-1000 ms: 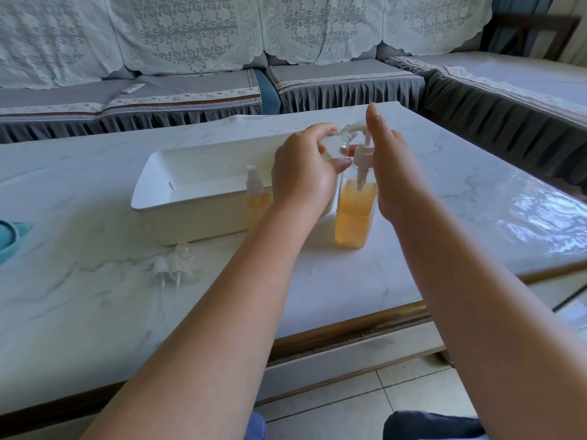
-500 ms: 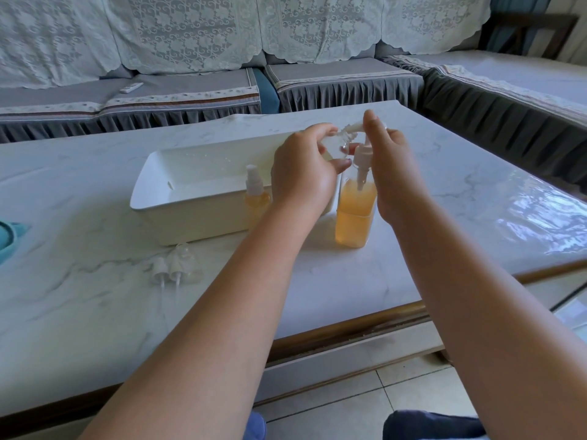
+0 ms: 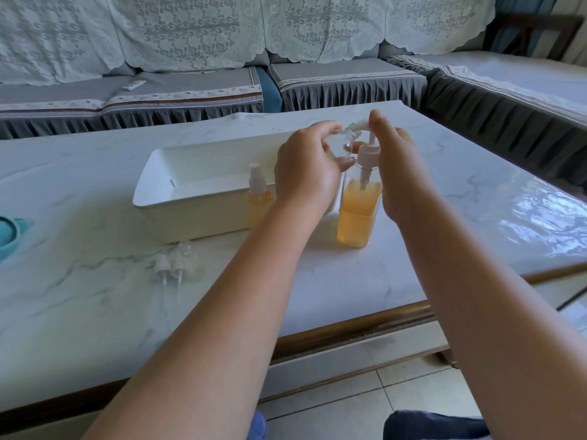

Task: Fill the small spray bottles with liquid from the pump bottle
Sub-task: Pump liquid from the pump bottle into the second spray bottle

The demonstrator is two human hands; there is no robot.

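Note:
The pump bottle (image 3: 357, 214), clear and about half full of orange liquid, stands on the marble table. My right hand (image 3: 400, 173) rests on its white pump head (image 3: 360, 125), one finger on top. My left hand (image 3: 306, 168) grips a small clear spray bottle (image 3: 341, 144) without its cap, tilted with its open neck under the pump spout. Most of that bottle is hidden by my fingers. A second small spray bottle (image 3: 259, 198), capped and filled with orange liquid, stands in front of the white tray.
A white rectangular tray (image 3: 152, 192) sits behind the bottles. Two loose spray caps (image 3: 173, 265) with dip tubes lie on the table (image 3: 95, 312) at the front left. A teal object (image 3: 9, 233) shows at the left edge. Sofas surround the table.
My right finger has pushed the pump head down a little. The left hand holds the small bottle in the same place.

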